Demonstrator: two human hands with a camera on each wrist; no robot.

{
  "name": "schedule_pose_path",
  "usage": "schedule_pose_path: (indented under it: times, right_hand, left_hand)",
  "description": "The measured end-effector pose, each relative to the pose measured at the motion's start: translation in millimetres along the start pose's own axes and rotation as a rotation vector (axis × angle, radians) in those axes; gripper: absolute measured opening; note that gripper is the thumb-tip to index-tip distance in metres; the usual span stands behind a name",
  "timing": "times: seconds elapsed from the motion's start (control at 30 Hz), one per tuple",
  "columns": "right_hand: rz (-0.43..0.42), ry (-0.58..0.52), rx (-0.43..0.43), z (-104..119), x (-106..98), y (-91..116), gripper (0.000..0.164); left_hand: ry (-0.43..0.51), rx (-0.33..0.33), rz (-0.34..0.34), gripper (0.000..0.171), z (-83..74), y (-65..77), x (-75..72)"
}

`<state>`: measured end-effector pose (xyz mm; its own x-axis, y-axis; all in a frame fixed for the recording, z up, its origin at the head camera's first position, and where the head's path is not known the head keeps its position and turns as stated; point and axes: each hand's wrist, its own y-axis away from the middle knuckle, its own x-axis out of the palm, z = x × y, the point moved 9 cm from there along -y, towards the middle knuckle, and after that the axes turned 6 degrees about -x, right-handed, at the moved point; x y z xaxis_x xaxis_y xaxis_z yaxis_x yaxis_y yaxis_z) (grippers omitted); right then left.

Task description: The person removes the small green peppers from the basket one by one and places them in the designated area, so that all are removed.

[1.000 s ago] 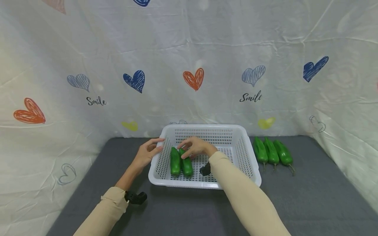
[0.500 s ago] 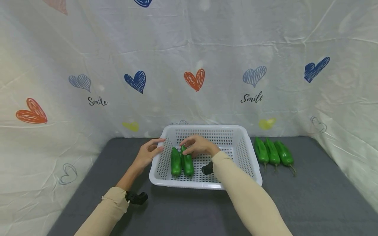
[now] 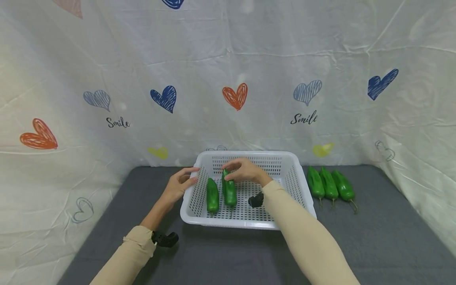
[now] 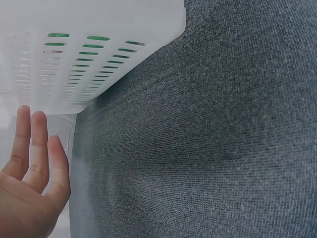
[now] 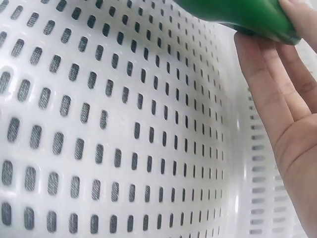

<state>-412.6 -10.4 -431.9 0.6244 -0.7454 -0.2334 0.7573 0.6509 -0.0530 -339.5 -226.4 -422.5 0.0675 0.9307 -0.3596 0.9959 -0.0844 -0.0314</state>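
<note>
In the head view my right hand [image 3: 246, 171] grips a green pepper [image 3: 229, 194] by its upper end, inside a white plastic basket [image 3: 231, 225]. The right wrist view has this pepper [image 5: 257, 17] at its top edge, between the thumb and the fingers of the right hand [image 5: 290, 94]. Another green pepper [image 3: 212, 196] lies in the basket to the left of the held one. My left hand [image 3: 175, 186] touches the basket's left rim with its fingertips. Seen from the left wrist, that hand [image 4: 37, 173] has its fingers straight beside the slotted wall [image 4: 99, 20].
Three green peppers [image 3: 327, 184] lie side by side on the dark grey table [image 3: 384, 237], right of the basket. Behind the table hangs a white cloth [image 3: 192, 130] printed with hearts.
My right hand has taken the right-hand pepper away from the other one, to the right and slightly up. The left hand has stayed at the basket rim.
</note>
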Motion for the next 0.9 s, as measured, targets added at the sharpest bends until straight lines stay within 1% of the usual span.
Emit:
schedule_pose_path:
  times: [0.17,0.3,0.37,0.53,0.63,0.9]
  right_hand:
    - [-0.001,-0.001,-0.011,4.8,-5.3,3.2,0.052]
    - [-0.006,-0.006,-0.034,12.1,-9.6,4.5,0.052]
    - [-0.01,-0.017,-0.049,17.1,-11.7,4.9,0.051]
    - [-0.008,-0.017,-0.073,28.8,-16.0,6.8,0.05]
    - [-0.012,-0.003,-0.086,36.6,-20.0,9.7,0.05]
    - [-0.058,-0.01,-0.092,53.2,-34.6,21.7,0.051]
  left_hand:
    - [0.002,0.002,0.004,0.044,-0.4,0.8,-0.1]
    - [0.011,-0.008,0.006,0.045,-0.1,0.4,0.3]
    - [0.019,-0.013,0.008,0.045,-2.4,1.4,1.0]
    - [0.011,-0.017,0.016,0.042,-21.4,9.6,2.8]
    - [0.0,-0.012,0.018,0.041,-28.7,12.8,3.4]
    - [0.023,0.001,0.014,0.045,-4.5,1.2,1.5]
